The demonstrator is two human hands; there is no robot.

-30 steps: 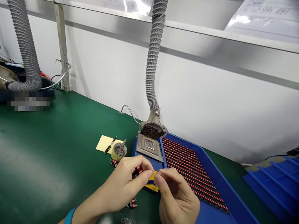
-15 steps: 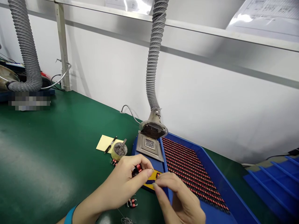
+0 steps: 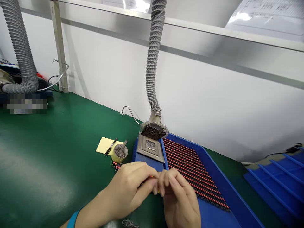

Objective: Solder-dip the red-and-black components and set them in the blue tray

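Note:
My left hand [image 3: 134, 186] is closed, its thumb and index finger pinched in front of the blue machine. Fingertip to fingertip with it, my right hand [image 3: 181, 193] is also closed, fingers curled inward. A speck of red-orange shows between the left finger and thumb; whatever the fingers hold is mostly hidden. Just beyond the hands is the machine's metal top plate [image 3: 142, 150], with a silvery square opening. Several small red-and-black coil parts [image 3: 116, 165] lie left of the hands, by a tin [image 3: 116, 156] of grey scraps. A wire tangle [image 3: 129, 223] lies near the front.
A blue tray [image 3: 235, 196] on the right holds many rows of red-and-black parts. Over the metal plate hangs a fume hood [image 3: 154, 129] on a grey hose [image 3: 153, 63]. A pen [image 3: 110, 146] rests on a yellow notepad [image 3: 101, 145]. Blue ribbed bins [image 3: 277, 180] stand far right.
My hands have come together; the right moved left and up until its fingertips met the left's. The yellow panel and coil parts near them are now mostly covered. The view has shifted slightly.

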